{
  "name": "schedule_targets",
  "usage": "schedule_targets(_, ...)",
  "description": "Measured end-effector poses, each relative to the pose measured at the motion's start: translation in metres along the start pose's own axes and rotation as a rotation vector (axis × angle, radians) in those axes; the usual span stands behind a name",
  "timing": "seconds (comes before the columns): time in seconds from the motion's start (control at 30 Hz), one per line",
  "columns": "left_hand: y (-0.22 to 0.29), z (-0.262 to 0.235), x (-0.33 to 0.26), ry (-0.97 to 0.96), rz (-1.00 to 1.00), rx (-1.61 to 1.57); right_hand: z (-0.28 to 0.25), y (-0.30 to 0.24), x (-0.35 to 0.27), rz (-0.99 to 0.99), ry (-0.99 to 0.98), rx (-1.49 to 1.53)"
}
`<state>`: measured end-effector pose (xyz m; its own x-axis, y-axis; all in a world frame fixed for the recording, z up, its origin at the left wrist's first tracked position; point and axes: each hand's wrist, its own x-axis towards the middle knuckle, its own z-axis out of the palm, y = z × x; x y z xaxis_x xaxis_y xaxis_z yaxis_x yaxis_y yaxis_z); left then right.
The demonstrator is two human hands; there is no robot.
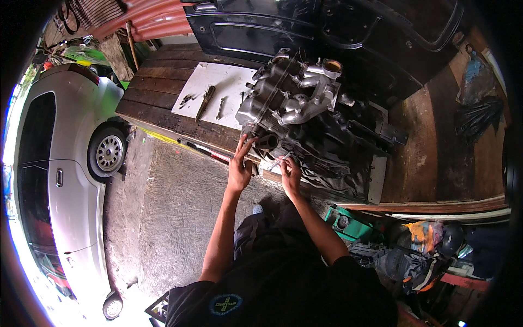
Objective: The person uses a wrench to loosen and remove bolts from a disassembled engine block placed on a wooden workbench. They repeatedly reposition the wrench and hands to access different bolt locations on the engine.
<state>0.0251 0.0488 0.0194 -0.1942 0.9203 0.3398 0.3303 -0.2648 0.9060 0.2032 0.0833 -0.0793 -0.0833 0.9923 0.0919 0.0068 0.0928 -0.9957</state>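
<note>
A car engine (261, 103) with a silver intake manifold (313, 106) lies on the wooden bench in front of me. My left hand (239, 169) is at its near left end, fingers stretched out and touching a dark part beside a round black pipe opening (268, 142). Just right of that opening, my right hand (291, 173) is closed round a thin silver tool, which looks like a wrench (279, 162). The tool's far end is hard to make out against the engine's near edge.
On a white board (190, 82) left of the engine lie a wrench (220, 108), a brush-like tool (206, 102) and small dark pieces (186, 100). Dark cloth (332, 171) spreads under the engine's right side. A green case (348, 223) sits lower right; a silver car (71, 158) stands left.
</note>
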Motion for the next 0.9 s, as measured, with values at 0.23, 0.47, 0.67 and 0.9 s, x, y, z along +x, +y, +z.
schedule_targets(0.23, 0.005, -0.001, 0.0, 0.005, -0.013, -0.014, -0.004, -0.002, 0.004, -0.015, 0.01, -0.043)
schedule_targets(0.47, 0.006, -0.001, 0.0, 0.009, -0.011, -0.017, 0.003, 0.017, 0.004, -0.023, 0.035, 0.066)
schedule_targets(0.67, 0.015, -0.004, 0.002, -0.011, 0.004, 0.06, 0.001, 0.021, 0.002, 0.026, 0.045, 0.138)
schedule_targets(0.9, 0.011, -0.004, 0.004, -0.056, -0.012, 0.013, -0.026, 0.013, -0.004, -0.054, 0.139, -0.219)
